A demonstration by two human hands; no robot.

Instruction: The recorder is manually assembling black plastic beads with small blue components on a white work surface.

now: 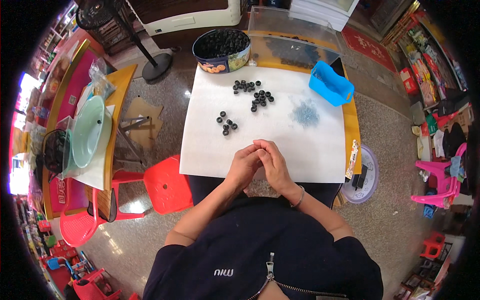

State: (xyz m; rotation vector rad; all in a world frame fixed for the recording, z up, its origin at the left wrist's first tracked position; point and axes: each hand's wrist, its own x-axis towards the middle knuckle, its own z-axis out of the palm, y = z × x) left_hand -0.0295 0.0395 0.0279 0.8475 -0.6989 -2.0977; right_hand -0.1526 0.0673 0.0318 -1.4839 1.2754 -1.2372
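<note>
In the head view, a person's left hand (244, 164) and right hand (275, 169) meet above the near edge of a white sheet (312, 155) on a yellow desk (353, 127). The fingers are drawn narrowly together; whether they hold anything cannot be told. Beyond them, small black ring-shaped pieces (226, 127) lie in three loose groups on the sheet. An oval tin (235, 64) heaped with black pieces stands at the far edge beside a clear plastic box (295, 44); a blue plastic basket (331, 85) sits at right, near bluish grains (305, 115).
</note>
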